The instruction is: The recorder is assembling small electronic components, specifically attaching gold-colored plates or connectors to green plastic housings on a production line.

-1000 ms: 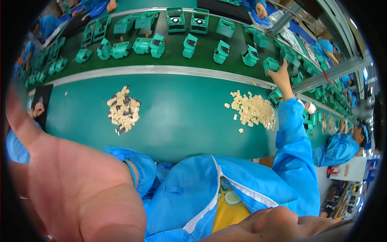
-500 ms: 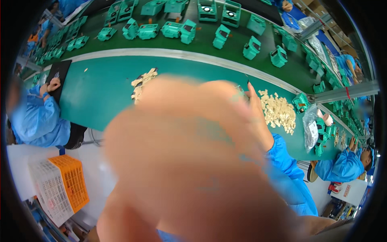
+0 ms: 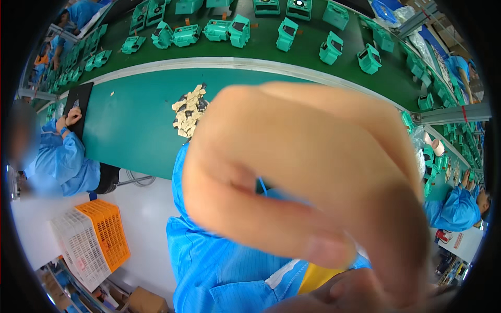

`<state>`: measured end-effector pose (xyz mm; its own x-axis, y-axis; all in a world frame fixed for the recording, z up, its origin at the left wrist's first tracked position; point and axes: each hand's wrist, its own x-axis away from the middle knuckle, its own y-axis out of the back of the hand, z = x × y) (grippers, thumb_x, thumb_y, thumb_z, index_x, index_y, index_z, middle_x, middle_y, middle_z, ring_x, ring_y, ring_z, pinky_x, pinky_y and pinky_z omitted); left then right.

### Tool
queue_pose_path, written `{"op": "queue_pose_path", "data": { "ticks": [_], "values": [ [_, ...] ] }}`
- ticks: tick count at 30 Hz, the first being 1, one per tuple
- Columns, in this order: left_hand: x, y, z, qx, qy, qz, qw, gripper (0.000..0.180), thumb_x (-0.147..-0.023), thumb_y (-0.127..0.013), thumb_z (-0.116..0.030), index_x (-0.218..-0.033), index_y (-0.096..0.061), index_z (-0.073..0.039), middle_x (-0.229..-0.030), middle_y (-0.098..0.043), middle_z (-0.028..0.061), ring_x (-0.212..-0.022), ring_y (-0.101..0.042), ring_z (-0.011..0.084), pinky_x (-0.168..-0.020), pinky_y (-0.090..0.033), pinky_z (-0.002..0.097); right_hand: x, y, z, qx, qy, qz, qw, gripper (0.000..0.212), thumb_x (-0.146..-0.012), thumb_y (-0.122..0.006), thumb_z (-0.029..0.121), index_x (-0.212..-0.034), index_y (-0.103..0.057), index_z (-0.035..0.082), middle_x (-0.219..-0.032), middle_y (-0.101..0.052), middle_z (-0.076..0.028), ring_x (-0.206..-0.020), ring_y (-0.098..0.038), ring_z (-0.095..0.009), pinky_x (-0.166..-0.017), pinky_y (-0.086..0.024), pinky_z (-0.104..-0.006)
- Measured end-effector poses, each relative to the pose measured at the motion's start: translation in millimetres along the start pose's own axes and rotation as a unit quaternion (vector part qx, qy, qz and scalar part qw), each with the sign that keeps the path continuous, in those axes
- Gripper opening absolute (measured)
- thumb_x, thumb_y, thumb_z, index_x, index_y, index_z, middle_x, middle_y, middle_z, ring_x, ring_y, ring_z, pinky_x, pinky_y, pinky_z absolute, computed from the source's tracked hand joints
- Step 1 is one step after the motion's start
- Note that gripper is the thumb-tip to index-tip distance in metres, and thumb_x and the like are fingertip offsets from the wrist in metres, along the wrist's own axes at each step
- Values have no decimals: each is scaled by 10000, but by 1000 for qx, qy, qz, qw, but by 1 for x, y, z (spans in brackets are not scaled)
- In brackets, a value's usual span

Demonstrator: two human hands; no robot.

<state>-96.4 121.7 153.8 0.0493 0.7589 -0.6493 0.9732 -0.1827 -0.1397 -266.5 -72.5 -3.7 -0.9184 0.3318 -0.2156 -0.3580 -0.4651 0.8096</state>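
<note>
Left hand (image 3: 302, 141): blurred, very close up, fingers curled; cannot tell whether gripping anything.
Right hand: out of sight.
Cream-and-black pieces (image 3: 189, 112): piled on the green surface (image 3: 133, 120), left of the near hand.

Curled fingers (image 3: 292, 130), green worktable (image 3: 130, 125) behind

Single head-worn fisheye view faces down and outward across the green counter (image 3: 133, 117), one bare hand (image 3: 308, 146) obstructing its centre at very close range.
</note>
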Motion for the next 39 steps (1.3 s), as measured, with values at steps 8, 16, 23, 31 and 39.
{"op": "queue_pose_path", "data": {
  "ticks": [8, 16, 23, 31, 39],
  "values": [
    [63, 5, 148, -479, 227, -86, 844, 596, -791, -782, -80, -1360, -608, -118, -1455, -531, 133, -1342, -484, 370, -1119, -417, 467, -3, 33, -28, -156, -15, 60, 986, 1045, -723, -745, -38, -1614, -210, 72, -1642, -287, -178, -1523, -270, -385, -1215, -302, -438],
    [61, -41, 160, -608, 330, -115, 713, 623, -776, -823, -169, -1358, -606, -128, -1369, -552, 125, -1230, -526, 342, -994, -432, 445, 27, 39, -46, -284, -112, -47, 951, 738, -785, -776, -7, -1453, -465, 46, -1528, -438, -141, -1429, -416, -269, -1140, -362, -376],
    [37, -28, 190, -602, 248, -165, 741, 741, -736, -852, -176, -1405, -546, -86, -1438, -521, 150, -1307, -492, 376, -1080, -397, 487, 28, 31, -59, -570, -273, -47, 773, 129, -889, -701, -17, -933, -603, 55, -1031, -637, -27, -917, -597, -94, -844, -466, -250],
    [57, -38, 170, -520, 336, -121, 776, 721, -773, -781, -93, -1442, -512, -68, -1464, -533, 103, -1388, -439, 347, -1178, -295, 583, 31, 26, -63, -591, -284, 127, 744, 168, -860, -675, -74, -875, -576, 62, -982, -633, -32, -845, -604, -96, -777, -485, -248],
    [62, -45, 185, -546, 301, -195, 757, 609, -769, -757, -71, -1357, -600, -51, -1439, -562, 98, -1360, -474, 335, -1142, -338, 549, 22, 21, -58, -575, -253, 125, 768, 190, -846, -671, -98, -869, -571, 62, -949, -630, -19, -859, -614, -77, -772, -496, -233]
  ]
}}
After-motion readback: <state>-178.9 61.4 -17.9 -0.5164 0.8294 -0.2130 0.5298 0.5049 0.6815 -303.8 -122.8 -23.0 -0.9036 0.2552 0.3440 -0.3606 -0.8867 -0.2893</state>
